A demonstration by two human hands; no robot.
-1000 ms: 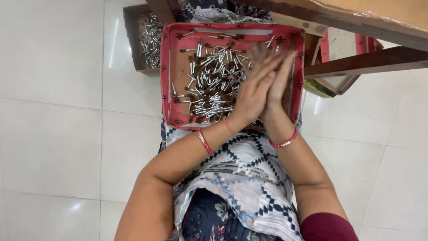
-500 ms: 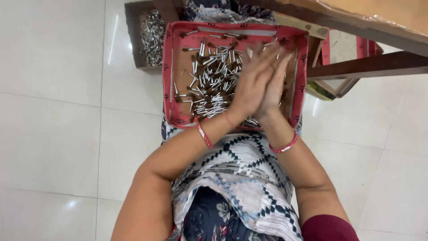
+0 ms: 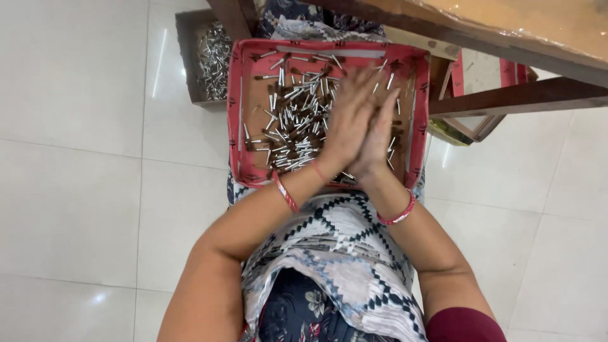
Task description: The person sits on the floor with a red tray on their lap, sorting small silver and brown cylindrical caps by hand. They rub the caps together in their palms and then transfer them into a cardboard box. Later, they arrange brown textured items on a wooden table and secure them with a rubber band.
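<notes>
Change: a second ago the two hands were pressed together, tilted to the right over the tray. Now they are still pressed together but stand straighter, near the middle of the tray. The pins have hardly moved.
What it means: the hands look to be rubbing or rolling something between the palms, and that work seems to be going on.
Left hand [image 3: 345,123]: flat, fingers straight and blurred, palm against the other hand.
Right hand [image 3: 379,136]: flat too, palm against the left one.
Holding: I cannot tell if any pins are between the palms; the gap is hidden.
Tray [image 3: 235,126]: red and square, on the person's lap, under both hands.
Pins [image 3: 294,123]: many small silver sticks with dark brown ends, in a loose heap in the tray, mostly left of the hands, pointing every way.
Box [image 3: 187,57]: on the floor just left of the tray, with more silver pins inside.
Bangles [image 3: 286,193]: a red one on each wrist.
</notes>
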